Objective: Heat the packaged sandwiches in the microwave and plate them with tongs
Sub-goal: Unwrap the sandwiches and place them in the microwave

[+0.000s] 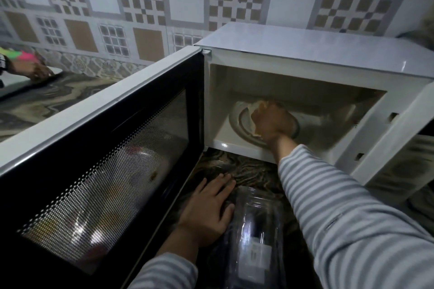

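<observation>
A white microwave (pixel 317 54) stands on the counter with its door (pixel 101 171) swung wide open to the left. Inside the cavity my right hand (pixel 273 128) is closed on a sandwich (pixel 258 109) just over the round glass turntable (pixel 237 122). My left hand (pixel 209 209) rests flat, fingers spread, on the counter below the door, touching the edge of a clear plastic sandwich package (pixel 256 237) with a white label. Whether the package holds anything is unclear. No tongs or plate are in view.
The counter (pixel 47 98) has a dark marbled pattern. At the far left another person's hand (pixel 32 70) in a bright sleeve rests on a dark flat object. A patterned tiled wall (pixel 164 2) rises behind. The open door blocks the space to my left.
</observation>
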